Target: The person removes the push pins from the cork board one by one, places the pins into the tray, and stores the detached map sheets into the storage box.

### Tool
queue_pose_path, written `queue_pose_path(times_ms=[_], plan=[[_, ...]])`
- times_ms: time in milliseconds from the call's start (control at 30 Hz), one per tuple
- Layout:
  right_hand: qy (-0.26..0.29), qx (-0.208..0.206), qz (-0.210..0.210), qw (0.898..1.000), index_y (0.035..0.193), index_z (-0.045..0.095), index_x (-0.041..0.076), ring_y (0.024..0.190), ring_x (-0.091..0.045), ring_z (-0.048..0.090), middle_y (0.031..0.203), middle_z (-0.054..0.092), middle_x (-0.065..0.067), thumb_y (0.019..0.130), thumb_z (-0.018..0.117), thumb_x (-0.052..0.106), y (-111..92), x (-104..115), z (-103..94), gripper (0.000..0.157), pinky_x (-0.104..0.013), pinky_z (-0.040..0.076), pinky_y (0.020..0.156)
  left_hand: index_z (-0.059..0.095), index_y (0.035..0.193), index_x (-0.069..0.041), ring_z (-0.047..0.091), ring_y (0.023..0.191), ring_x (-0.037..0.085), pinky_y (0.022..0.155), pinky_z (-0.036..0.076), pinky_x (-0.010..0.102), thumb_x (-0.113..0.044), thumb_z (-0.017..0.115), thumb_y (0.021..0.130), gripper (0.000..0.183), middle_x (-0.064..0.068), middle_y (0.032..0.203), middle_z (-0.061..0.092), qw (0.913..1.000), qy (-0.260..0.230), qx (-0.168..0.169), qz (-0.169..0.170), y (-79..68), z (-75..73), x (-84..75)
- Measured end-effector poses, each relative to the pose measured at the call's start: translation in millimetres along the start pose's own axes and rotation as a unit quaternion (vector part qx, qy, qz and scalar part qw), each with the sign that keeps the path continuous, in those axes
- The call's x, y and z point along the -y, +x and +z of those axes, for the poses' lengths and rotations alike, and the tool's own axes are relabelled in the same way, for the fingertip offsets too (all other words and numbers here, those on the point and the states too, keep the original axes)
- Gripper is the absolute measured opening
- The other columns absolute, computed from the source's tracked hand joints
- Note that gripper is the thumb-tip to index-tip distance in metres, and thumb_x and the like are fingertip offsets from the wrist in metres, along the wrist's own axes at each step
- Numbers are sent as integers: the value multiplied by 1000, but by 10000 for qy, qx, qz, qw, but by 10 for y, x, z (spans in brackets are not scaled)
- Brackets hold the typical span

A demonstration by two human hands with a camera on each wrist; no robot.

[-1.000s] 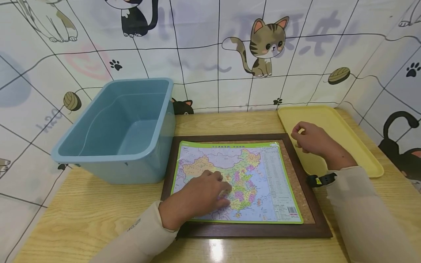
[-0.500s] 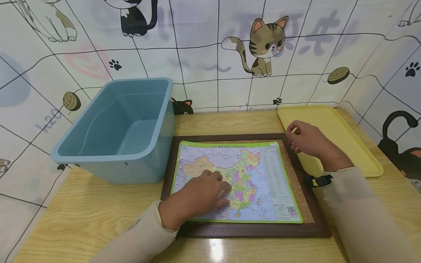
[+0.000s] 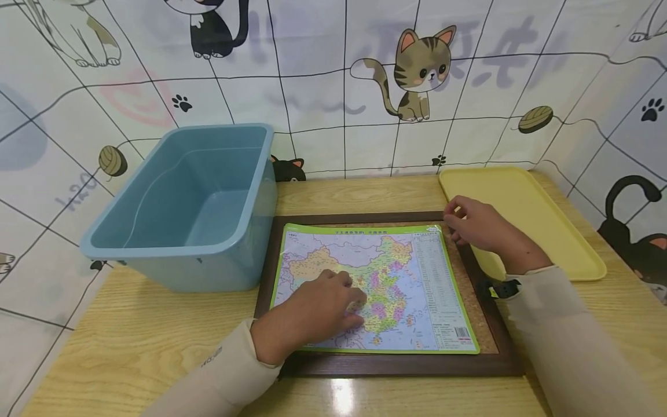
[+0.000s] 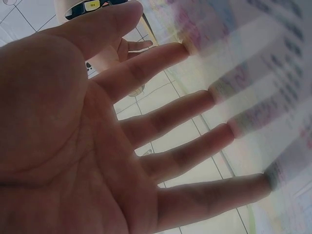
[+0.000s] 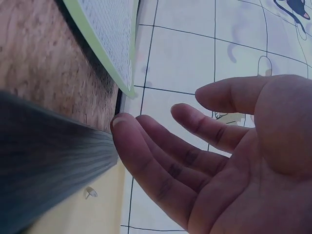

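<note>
A map (image 3: 435,295) lies on a framed corkboard (image 3: 396,366) on the table (image 3: 156,347), with a blue tub (image 3: 229,267) at ten o'clock from it and a yellow tray (image 3: 547,231), bearing what looks like a pin (image 5: 91,193), at two. The left hand (image 3: 315,307) rests on the map, fingers spread. The right hand (image 3: 482,229), fingers loosely bent, hovers by the map's two o'clock corner; I cannot tell whether it pinches anything. The step seems to be steadying the map; the next move calls for precise fingertip work at that corner.
</note>
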State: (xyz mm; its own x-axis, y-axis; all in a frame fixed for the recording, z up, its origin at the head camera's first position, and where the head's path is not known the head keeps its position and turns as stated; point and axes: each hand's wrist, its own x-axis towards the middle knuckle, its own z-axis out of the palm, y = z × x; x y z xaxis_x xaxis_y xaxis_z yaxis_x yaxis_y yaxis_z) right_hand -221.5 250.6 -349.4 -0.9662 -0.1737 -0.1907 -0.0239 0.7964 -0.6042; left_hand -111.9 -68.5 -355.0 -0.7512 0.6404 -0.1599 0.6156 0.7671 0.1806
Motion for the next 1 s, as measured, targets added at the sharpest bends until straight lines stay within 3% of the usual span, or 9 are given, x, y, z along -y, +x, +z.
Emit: queue_pose_path(times_ms=[233, 1000], plan=[[154, 141, -29, 9998, 125, 47, -3, 84, -25, 67, 119, 57, -29, 105, 45, 25, 18, -13, 33, 35, -37, 59, 71, 71, 122, -25, 59, 116, 27, 74, 57, 39, -42, 68, 94, 33, 4, 121, 64, 10000, -33, -10, -27, 5, 9, 4], [166, 169, -192, 9995, 122, 49, -2, 78, -23, 63, 105, 61, -21, 104, 46, 19, 50, -19, 107, 28, -35, 57, 68, 71, 124, -25, 59, 118, 28, 76, 58, 40, -43, 68, 94, 35, 5, 124, 64, 10000, -34, 21, -91, 8, 6, -10]])
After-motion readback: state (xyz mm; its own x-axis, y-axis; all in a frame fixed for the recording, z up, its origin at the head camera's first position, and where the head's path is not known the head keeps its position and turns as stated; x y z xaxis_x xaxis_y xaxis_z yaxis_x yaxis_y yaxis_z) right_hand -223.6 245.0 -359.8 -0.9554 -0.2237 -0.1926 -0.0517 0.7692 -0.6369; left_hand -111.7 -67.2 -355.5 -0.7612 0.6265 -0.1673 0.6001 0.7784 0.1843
